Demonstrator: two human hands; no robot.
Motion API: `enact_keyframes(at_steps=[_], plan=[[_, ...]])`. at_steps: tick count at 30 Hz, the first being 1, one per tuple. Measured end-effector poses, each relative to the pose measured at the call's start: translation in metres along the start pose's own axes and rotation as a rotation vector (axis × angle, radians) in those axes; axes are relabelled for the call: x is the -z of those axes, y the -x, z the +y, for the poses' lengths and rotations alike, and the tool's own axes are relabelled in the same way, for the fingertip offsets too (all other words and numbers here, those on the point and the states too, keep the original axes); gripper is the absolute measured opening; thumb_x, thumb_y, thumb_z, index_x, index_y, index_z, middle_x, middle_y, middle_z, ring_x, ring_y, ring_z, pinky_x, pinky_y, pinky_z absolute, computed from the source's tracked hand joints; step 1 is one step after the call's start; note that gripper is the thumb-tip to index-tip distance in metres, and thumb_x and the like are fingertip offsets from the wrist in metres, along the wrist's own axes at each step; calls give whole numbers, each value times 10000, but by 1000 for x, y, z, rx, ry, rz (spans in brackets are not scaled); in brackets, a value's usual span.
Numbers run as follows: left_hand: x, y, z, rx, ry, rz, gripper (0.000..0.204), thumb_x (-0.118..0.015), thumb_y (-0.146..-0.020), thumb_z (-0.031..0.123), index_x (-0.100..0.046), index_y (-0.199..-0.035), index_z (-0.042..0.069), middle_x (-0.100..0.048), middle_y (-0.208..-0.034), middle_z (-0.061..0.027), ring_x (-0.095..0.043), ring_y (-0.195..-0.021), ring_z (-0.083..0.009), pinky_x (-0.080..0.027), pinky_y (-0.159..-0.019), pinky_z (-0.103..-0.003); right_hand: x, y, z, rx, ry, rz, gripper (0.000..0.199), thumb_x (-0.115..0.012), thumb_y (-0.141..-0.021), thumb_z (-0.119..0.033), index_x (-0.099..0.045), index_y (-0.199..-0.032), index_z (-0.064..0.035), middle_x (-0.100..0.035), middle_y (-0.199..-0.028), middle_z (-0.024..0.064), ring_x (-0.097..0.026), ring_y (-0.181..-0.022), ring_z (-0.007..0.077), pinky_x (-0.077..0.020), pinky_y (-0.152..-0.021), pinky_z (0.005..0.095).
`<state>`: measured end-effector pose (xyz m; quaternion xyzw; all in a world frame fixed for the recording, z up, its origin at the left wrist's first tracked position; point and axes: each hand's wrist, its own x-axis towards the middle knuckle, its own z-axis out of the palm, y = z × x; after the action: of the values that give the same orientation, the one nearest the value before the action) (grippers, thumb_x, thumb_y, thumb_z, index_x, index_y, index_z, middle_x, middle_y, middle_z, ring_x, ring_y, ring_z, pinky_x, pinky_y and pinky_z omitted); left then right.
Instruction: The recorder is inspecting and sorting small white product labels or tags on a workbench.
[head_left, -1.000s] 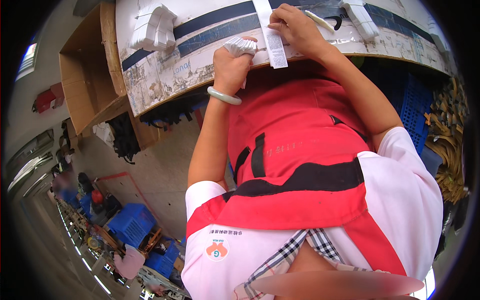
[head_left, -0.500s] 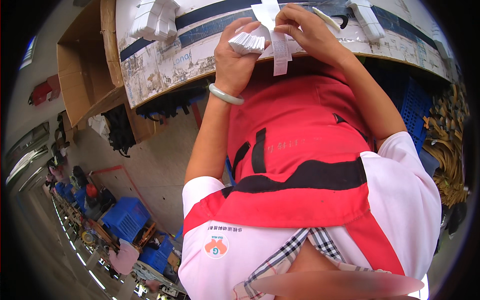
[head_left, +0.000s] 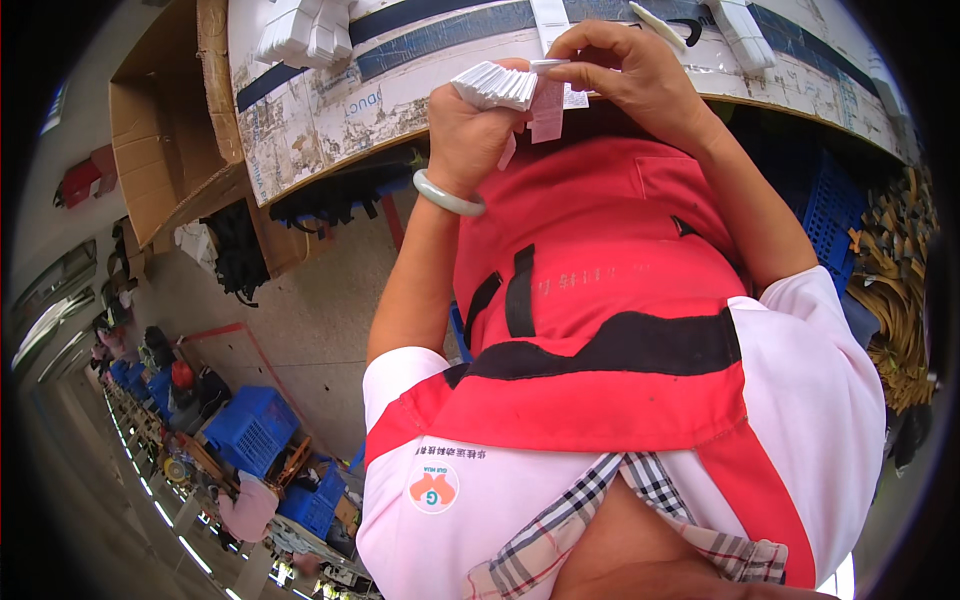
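A fanned stack of folded white labels (head_left: 493, 87) is gripped in my left hand (head_left: 468, 140), just over the table's near edge. Close to its right end, my right hand (head_left: 635, 80) pinches a small white folded label (head_left: 546, 66) between thumb and forefinger. Below that pinch a thin, printed label strip (head_left: 547, 112) hangs down in front of my red apron. Behind my fingers a white strip (head_left: 550, 22) lies across the tabletop. One bundle of white labels (head_left: 300, 32) sits at the table's left, another bundle (head_left: 741, 36) at its right.
The worn white table (head_left: 320, 145) has dark blue tape bands. A slim off-white tool (head_left: 657, 24) lies near a black hook-shaped thing (head_left: 692, 32). An open cardboard box (head_left: 150, 140) stands left. Blue crates (head_left: 252, 430) and brown strips (head_left: 893, 320) are further off.
My right hand has moved slightly down and left, bringing a folded label against the left hand's stack. The hanging strip has shifted left and partly behind my left hand.
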<state>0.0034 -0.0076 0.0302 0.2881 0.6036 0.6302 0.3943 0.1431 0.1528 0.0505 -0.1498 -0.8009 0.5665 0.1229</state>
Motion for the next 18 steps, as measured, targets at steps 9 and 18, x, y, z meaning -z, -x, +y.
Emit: enact_keyframes(at_steps=[9, 18], plan=[[0, 1, -7, -242, -17, -16, 175, -667, -855, -2, -698, -1026, -17, -667, -765, -45, -614, -658, -88, -476, -567, -214, -5, 2, 1, -7, -169, -14, 178, -667, -927, -151, -657, -1034, -9, -632, -893, -6, -574, -786, 47, -495, -707, 192], [0, 2, -12, 54, 271, -69, 133, -709, -859, 75, -686, -947, -22, -635, -705, -30, -552, -587, -74, -427, -512, -211, 3, 2, -17, -215, -274, -204, 91, -667, -912, -102, -658, -941, -16, -605, -818, -11, -530, -724, 41, -435, -647, 181]])
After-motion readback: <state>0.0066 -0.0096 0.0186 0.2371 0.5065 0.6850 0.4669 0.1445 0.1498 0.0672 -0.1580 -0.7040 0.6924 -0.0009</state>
